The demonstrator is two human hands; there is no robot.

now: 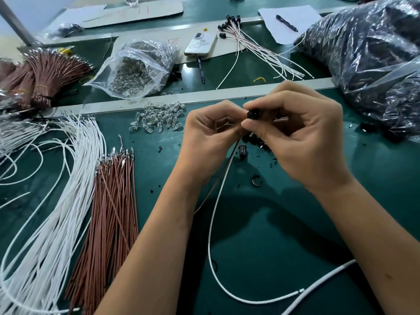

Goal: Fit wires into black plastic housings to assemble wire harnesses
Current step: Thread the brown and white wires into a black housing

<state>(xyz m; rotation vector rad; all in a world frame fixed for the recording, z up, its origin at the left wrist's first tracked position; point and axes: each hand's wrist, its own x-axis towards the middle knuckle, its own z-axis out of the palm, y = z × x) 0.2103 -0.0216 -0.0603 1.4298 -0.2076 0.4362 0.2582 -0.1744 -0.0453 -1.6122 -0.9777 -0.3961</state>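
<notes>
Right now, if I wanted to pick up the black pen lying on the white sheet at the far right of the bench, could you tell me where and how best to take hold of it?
Pinch the black pen across its mid-barrel from above. It lies flat and diagonal on the white sheet, with paper bare along both long sides for fingertips. Come from its near-left side, probably; the large plastic bag of black parts bulks up to its right.

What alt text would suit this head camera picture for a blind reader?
Two hands, the right hand and left hand, pinch a black housing with a white wire and a brown wire trailing, above a green table strewn with wire bundles.
</notes>
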